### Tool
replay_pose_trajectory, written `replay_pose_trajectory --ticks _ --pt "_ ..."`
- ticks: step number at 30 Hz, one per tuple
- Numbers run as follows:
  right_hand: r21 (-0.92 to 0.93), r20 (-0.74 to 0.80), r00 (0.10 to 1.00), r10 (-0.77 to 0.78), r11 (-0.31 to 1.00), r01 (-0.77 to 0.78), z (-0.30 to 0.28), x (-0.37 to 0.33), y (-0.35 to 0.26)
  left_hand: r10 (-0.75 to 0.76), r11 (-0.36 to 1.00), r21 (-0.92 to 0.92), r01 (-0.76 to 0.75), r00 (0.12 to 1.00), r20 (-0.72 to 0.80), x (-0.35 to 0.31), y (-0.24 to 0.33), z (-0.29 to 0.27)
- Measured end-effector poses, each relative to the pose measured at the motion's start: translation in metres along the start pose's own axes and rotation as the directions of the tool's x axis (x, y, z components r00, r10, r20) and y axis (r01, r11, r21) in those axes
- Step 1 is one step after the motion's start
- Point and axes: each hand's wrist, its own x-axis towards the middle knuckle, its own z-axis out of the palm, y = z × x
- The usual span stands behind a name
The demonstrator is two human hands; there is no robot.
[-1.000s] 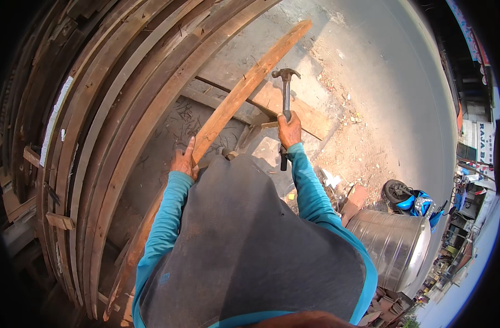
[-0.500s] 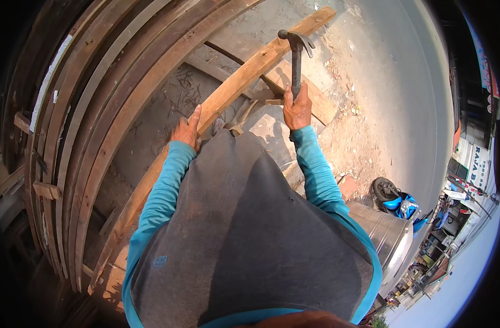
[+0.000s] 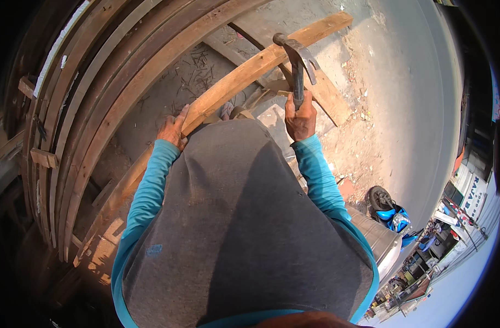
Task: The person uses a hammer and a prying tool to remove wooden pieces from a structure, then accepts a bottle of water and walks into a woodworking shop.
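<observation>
- Stacked planks (image 3: pixel 91 109) lie along your left side, bent by the lens, dark and weathered. Keep them out of the swing path; they sit well apart from the work.
- Left hand (image 3: pixel 173 130) presses flat on the long plank (image 3: pixel 233 87), fingers spread over its near edge, not wrapped around it. Keep this hand low on the board and well back from the strike point, so it steadies without being exposed.
- Long plank runs diagonally from lower left to upper right, resting across a shorter cross board (image 3: pixel 321 93) on the concrete ground (image 3: pixel 403 82). Press down firmly so the board does not bounce under a blow.
- Right hand (image 3: pixel 300 117) is clenched around the lower handle of the claw hammer (image 3: pixel 297 60). The hammer stands raised, its head over the long plank near the crossing, whether touching it or clear of it you cannot tell. Judged from this, a strike or a nail pull is in hand.
- Grip near the handle end for leverage, and bring the head down square to the wood; a glancing blow could skid toward your left hand.
- Metal drum (image 3: pixel 378 240) and parked blue motorbike (image 3: pixel 392 213) stand to your lower right, near your elbow's back-swing. Keep the elbow tucked.
</observation>
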Motion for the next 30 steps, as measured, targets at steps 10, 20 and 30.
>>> replay_pose_trajectory --ticks 10,20,30 --pt "0.149 -0.178 0.970 -0.166 0.970 0.193 -0.022 0.013 -0.056 -0.035 0.999 0.023 0.034 0.999 0.010 0.002 0.000 0.004" --pt "-0.027 0.072 0.996 0.053 0.998 -0.051 0.000 0.006 -0.013 -0.010 0.996 0.086 0.013 0.999 -0.036 0.002 -0.006 0.010" --pt "-0.299 0.249 0.941 0.229 0.942 -0.151 0.025 -0.007 0.039 0.021 0.995 0.094 -0.015 0.998 -0.066 0.004 -0.004 0.020"
